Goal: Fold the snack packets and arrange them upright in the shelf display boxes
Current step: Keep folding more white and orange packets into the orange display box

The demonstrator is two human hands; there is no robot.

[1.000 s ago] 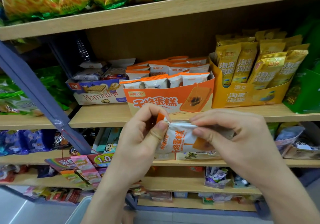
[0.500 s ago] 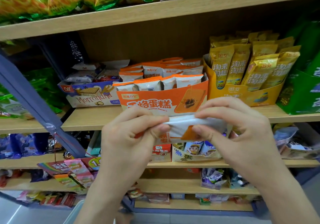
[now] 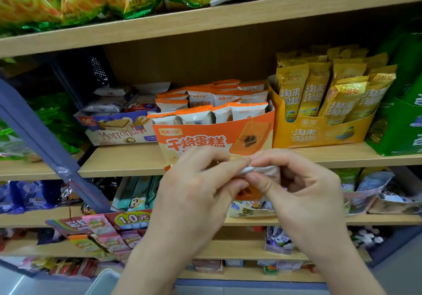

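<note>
My left hand (image 3: 194,194) and right hand (image 3: 303,196) pinch a scrunched white-orange foil packet (image 3: 262,171); above them, orange cardboard display box (image 3: 205,134) on wooden shelf (image 3: 123,161).

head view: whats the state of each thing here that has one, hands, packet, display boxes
snack packet, in the air between both hands, looks partly folded, not in a box
left hand, pinches the packet
right hand, pinches the packet
orange display box, open top, packets upright in rows
yellow display box, open top, gold packets upright
wafer box, open top, packets lying loose
</note>
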